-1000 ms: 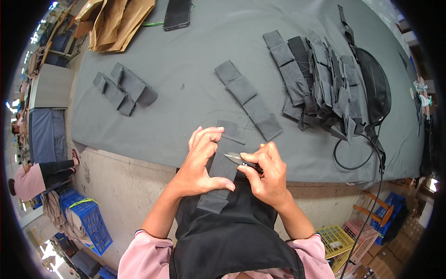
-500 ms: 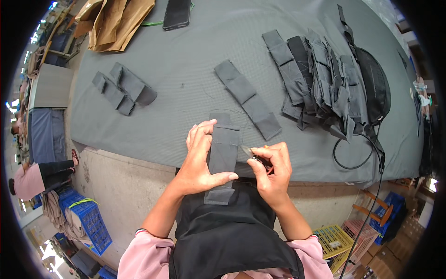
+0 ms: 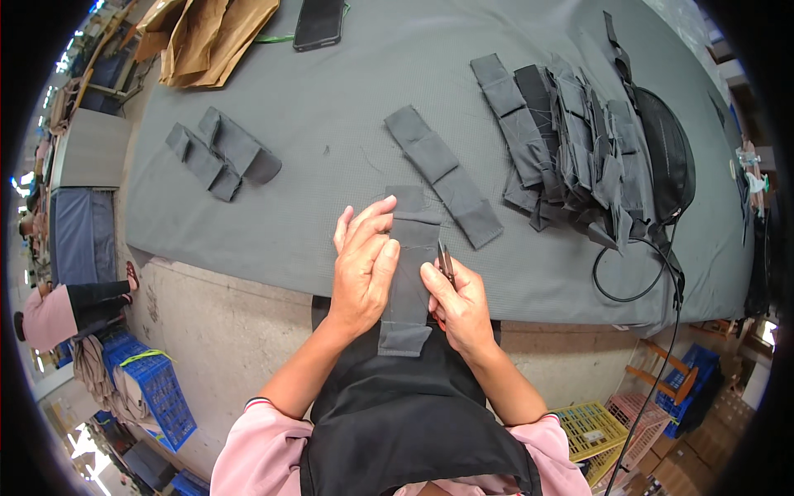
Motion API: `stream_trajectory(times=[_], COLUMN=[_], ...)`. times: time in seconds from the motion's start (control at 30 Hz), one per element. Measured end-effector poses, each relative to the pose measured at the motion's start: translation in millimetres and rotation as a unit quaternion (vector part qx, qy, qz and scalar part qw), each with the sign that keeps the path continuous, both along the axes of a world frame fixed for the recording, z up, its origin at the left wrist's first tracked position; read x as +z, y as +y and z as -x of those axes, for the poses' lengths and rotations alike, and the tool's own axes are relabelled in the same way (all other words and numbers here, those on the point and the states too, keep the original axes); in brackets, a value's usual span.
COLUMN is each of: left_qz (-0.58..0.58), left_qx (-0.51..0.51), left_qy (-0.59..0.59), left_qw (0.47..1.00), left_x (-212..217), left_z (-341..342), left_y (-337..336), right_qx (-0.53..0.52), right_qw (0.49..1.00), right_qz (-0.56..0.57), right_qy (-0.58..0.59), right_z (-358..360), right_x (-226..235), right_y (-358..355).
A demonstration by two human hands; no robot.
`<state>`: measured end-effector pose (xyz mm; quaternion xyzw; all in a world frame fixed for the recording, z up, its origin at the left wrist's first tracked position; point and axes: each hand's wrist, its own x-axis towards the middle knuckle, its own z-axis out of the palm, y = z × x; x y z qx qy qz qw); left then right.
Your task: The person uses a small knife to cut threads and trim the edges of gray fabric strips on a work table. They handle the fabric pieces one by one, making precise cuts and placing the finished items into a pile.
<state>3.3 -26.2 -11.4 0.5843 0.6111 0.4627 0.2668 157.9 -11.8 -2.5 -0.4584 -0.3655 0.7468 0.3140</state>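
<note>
My left hand (image 3: 362,266) grips a long dark grey fabric strip (image 3: 408,285) with pockets sewn on it and holds it upright over the table's front edge. My right hand (image 3: 460,302) holds small thread snips (image 3: 445,263) against the strip's right edge. Another grey strip of the same kind (image 3: 442,174) lies flat on the grey table cover (image 3: 331,140) just beyond my hands.
A stack of several grey strips (image 3: 571,140) and a black bag (image 3: 666,153) with a cord lie at the right. Folded grey pieces (image 3: 219,153) lie at the left. Brown paper (image 3: 211,33) and a phone (image 3: 318,21) sit at the far edge. Crates stand on the floor.
The strip lay flat under my left hand a second ago. It is now lifted and stretched lengthwise, and my right hand with the snips has moved to its right edge.
</note>
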Motion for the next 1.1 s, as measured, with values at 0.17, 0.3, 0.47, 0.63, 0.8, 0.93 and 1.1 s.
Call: stream_trajectory(times=[0.17,0.3,0.47,0.63,0.8,0.93,1.1], left_qz=[-0.013,-0.022,-0.051,-0.059,-0.029,-0.033,-0.006], left_qx=[0.066,0.072,0.056,-0.002,-0.039,-0.024,-0.015], left_qy=[-0.038,-0.048,-0.009,0.061,0.106,0.122,0.1], left_qw=[0.997,0.996,0.997,0.996,0.993,0.992,0.995], left_x=[-10,-10,-5,-3,-7,-10,-3], left_z=[7,4,-1,1,4,8,4], left_y=[3,8,7,4,2,4,9], right_qx=[-0.077,-0.006,0.057,0.02,-0.137,-0.31,-0.358], right_qw=[0.969,0.935,0.954,0.944,0.989,0.946,0.927], right_qz=[-0.216,-0.321,-0.248,-0.276,-0.042,-0.03,-0.079], right_qy=[-0.09,-0.148,-0.162,-0.181,0.032,0.095,0.083], right_z=[-13,-21,-10,-13,-15,-33,-56], right_x=[-5,2,7,8,2,-7,9], right_y=[-27,-36,-15,-12,-12,-9,-11])
